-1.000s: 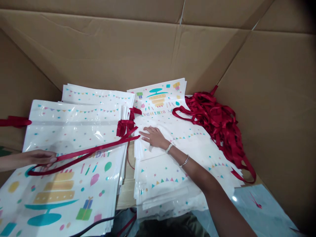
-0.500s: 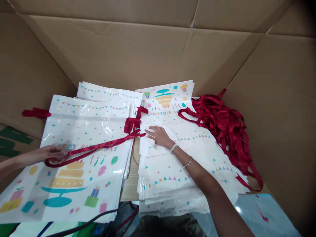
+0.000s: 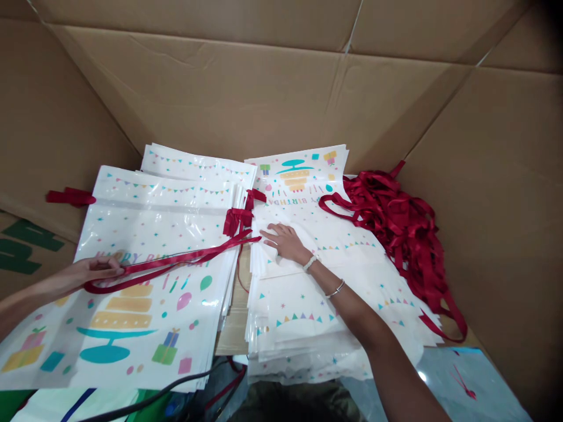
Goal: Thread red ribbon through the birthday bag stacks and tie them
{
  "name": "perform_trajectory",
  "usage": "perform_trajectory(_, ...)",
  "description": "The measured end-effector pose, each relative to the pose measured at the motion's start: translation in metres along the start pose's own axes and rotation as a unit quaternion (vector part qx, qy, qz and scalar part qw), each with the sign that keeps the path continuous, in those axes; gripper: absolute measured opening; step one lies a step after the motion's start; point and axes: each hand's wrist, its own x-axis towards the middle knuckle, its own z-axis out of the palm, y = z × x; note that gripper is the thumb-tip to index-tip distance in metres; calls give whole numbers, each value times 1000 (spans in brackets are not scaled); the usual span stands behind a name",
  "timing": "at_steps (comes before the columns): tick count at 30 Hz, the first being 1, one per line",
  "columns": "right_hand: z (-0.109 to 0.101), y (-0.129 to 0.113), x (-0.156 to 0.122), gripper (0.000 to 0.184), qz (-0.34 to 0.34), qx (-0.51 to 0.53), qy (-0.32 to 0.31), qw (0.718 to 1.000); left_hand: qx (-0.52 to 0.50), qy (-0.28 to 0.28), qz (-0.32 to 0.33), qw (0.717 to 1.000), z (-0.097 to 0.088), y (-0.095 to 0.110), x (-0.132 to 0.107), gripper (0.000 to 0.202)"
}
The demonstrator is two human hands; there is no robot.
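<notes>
Left hand [image 3: 99, 269] has its grip closed on a dark-red satin ribbon handle [image 3: 176, 259] at 9 o'clock. Right hand [image 3: 285, 243] lies open, flat on a stack of glossy white printed plastic bags [image 3: 299, 310]. Slick plastic could slide under pressure, spilling the stack.

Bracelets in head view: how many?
2. Both are on the right forearm: a white bracelet at the wrist and a thin silver bangle further up. None shows on the left forearm, though more could be hidden.

At nine o'clock, the left hand [image 3: 94, 272] is touching a dark red satin ribbon handle [image 3: 176, 264] lying across glossy white birthday-print plastic bags [image 3: 153, 228], while the right hand [image 3: 285, 243] is pressing flat on a second white bag stack [image 3: 299, 316].
</notes>
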Motion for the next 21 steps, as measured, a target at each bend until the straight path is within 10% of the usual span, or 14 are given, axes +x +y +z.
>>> perform_trajectory(3, 1, 0, 0, 48, 2, 3, -1, 1000, -134, 1, -36, 990, 2, -8, 4, 83)
perform_trajectory(21, 2, 1, 0, 48, 6, -7, -2, 1000, -175, 48, -43, 982, 10, -21, 13, 78)
